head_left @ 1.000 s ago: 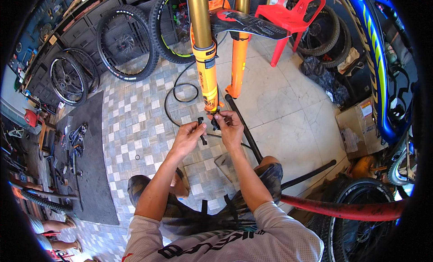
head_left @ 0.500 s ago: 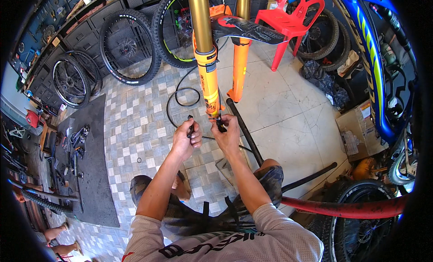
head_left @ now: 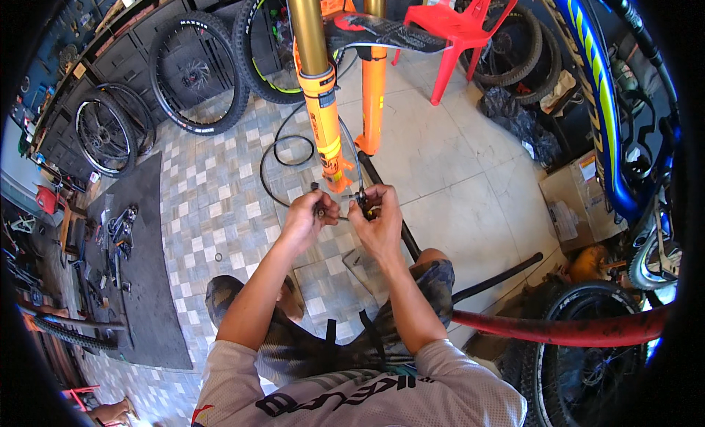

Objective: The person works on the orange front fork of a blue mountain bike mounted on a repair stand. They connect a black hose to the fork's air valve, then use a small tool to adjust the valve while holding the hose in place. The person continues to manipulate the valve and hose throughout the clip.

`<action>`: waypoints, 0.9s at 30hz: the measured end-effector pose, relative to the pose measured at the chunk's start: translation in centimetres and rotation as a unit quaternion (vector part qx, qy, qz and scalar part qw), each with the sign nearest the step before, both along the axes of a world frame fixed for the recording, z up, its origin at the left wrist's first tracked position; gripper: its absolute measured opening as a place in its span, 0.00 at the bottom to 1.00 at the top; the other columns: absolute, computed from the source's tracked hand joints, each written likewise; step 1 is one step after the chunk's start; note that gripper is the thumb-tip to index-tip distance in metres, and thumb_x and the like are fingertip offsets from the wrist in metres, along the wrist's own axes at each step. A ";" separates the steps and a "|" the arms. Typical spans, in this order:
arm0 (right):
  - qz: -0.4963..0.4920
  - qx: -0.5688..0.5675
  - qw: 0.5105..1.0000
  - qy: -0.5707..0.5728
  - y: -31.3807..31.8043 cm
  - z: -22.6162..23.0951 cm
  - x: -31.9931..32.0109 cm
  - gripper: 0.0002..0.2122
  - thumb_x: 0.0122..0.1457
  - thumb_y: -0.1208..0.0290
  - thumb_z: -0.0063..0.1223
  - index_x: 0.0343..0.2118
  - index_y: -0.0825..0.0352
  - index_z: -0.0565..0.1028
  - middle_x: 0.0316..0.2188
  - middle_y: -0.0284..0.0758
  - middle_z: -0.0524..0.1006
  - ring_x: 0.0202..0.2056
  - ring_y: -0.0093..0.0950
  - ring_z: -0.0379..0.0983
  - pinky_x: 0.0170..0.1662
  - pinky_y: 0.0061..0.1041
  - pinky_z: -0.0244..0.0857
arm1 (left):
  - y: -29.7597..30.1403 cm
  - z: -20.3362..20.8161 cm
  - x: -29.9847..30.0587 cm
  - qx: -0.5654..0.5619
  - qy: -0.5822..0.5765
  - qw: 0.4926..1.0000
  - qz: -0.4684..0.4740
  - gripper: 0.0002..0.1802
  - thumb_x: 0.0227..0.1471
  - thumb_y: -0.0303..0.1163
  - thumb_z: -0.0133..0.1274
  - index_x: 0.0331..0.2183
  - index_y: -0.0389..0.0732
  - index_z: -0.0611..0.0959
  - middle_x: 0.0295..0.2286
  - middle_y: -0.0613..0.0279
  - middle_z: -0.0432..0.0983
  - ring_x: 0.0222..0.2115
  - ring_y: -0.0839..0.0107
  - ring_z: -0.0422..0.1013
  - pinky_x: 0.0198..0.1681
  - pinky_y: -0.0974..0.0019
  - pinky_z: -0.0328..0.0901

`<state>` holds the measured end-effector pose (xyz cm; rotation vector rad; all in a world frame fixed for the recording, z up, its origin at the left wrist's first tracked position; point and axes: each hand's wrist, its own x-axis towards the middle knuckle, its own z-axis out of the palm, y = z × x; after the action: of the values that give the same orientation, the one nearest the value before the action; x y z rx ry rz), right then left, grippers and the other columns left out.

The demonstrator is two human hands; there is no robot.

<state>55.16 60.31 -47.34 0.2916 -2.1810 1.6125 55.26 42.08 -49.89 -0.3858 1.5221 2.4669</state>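
Observation:
Both hands are close together just below an orange bicycle fork leg (head_left: 321, 118) with a gold upper tube. My left hand (head_left: 305, 218) is curled closed around a small dark part whose black end (head_left: 315, 186) sticks up above the fingers; its kind is unclear. My right hand (head_left: 378, 214) pinches a small black part with a silver piece (head_left: 351, 197), which looks like a brake caliper, partly covered by the fingers. A thin hose (head_left: 359, 144) runs down beside the fork to it. The fork's second leg (head_left: 372, 104) and a black fender (head_left: 389, 34) are just beyond.
A black hose (head_left: 268, 166) loops on the tiled floor. Black tubes (head_left: 503, 284) and a red tube (head_left: 565, 328) are at right, near a cardboard box (head_left: 580, 203). A red chair (head_left: 459, 27), several wheels (head_left: 198, 74) and a blue frame (head_left: 609, 118) surround the area; a dark mat (head_left: 143, 280) holds parts.
My right hand has come away from the fork's lower end, bringing the black part slightly down and right. My hands are nearer each other, and the whole view has shifted a little.

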 end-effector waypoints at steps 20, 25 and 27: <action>0.050 0.099 0.993 -0.028 3.4 1.4 -1.2 0.16 0.55 0.80 0.65 0.42 0.69 0.69 0.32 0.34 0.74 0.29 0.20 0.73 0.31 0.21 0.70 | 1.2 -35.4 4.8 -0.349 -0.258 0.896 -0.096 0.19 0.59 0.40 0.51 0.31 0.34 0.87 0.27 0.45 0.82 0.30 0.50 0.81 0.28 0.53 0.76; 0.050 0.063 0.994 -0.073 3.4 1.0 -1.3 0.19 0.52 0.78 0.67 0.44 0.69 0.70 0.36 0.40 0.73 0.32 0.33 0.74 0.36 0.32 0.71 | -3.0 -36.2 3.8 -0.224 -0.268 0.937 0.014 0.15 0.61 0.38 0.51 0.39 0.40 0.86 0.31 0.53 0.81 0.27 0.56 0.78 0.26 0.50 0.77; 0.057 0.054 0.994 -0.078 3.6 1.0 -1.5 0.19 0.52 0.78 0.67 0.44 0.69 0.70 0.36 0.40 0.73 0.32 0.33 0.74 0.36 0.31 0.71 | -5.1 -36.2 4.2 -0.234 -0.232 0.942 0.059 0.14 0.61 0.36 0.51 0.39 0.40 0.87 0.29 0.55 0.80 0.27 0.58 0.78 0.26 0.52 0.77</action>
<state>53.69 63.90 -46.37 0.3373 -2.4150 1.6293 59.46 36.97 -86.10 -1.0799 1.8783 1.8623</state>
